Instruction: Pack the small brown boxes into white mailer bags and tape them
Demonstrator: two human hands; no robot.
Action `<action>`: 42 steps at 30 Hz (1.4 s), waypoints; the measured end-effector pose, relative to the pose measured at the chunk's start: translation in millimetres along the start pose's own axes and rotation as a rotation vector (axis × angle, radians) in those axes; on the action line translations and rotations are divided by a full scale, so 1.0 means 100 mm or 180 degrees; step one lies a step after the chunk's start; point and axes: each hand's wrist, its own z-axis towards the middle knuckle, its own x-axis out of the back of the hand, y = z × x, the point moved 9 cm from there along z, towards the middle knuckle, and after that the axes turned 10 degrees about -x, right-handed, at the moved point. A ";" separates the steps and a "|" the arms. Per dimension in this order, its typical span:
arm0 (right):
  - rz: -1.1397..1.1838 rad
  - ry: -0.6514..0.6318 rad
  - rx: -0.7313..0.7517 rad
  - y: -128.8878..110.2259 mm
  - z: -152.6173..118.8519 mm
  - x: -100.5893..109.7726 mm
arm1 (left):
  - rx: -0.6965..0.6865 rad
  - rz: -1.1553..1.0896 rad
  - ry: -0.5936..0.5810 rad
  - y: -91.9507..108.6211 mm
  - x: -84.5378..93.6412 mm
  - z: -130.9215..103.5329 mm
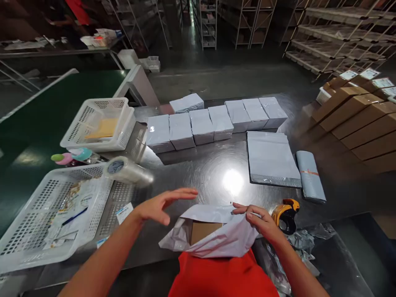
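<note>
A white plastic mailing bag (222, 245) lies at the table's near edge against my red clothing. Its mouth gapes, and part of a brown cardboard box (202, 231) shows inside. My right hand (258, 218) grips the bag's right side, thumb and fingers on the plastic. Just above the bag's left end hovers my left hand (163, 205), fingers stretched and thumb apart, holding nothing. An orange-and-black tape dispenser (286, 216) rests right of my right hand. Beyond the bag lies a stack of flat mailing bags (272, 156).
Several wrapped white parcels (181, 130) line the table's far side. To the left are white baskets (52, 206) and clear tape rolls (128, 170). A rolled grey bag bundle (310, 175) lies right. Brown cartons (359, 117) stand at far right; a green conveyor (62, 90) runs left.
</note>
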 end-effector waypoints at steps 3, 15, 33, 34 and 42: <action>0.0357 0.0241 0.0024 0.11 -0.01 0.06 | 0.0228 0.0064 -0.0452 -0.10 -0.30 -0.28; 0.1445 0.0621 0.0184 0.29 -0.02 0.08 | 0.0025 -0.0052 0.1479 -0.49 -0.22 -0.42; -0.0641 0.3094 0.0755 0.17 -0.66 0.20 | 0.0346 0.0084 0.3379 -0.67 -0.22 -0.81; -0.0632 0.3146 0.0759 0.16 -0.67 0.18 | 0.0408 0.0159 0.3386 -0.63 -0.22 -0.84; -0.0129 0.2719 0.0214 0.30 -0.50 0.21 | 0.0786 -0.0332 0.3657 -0.83 -0.34 -0.98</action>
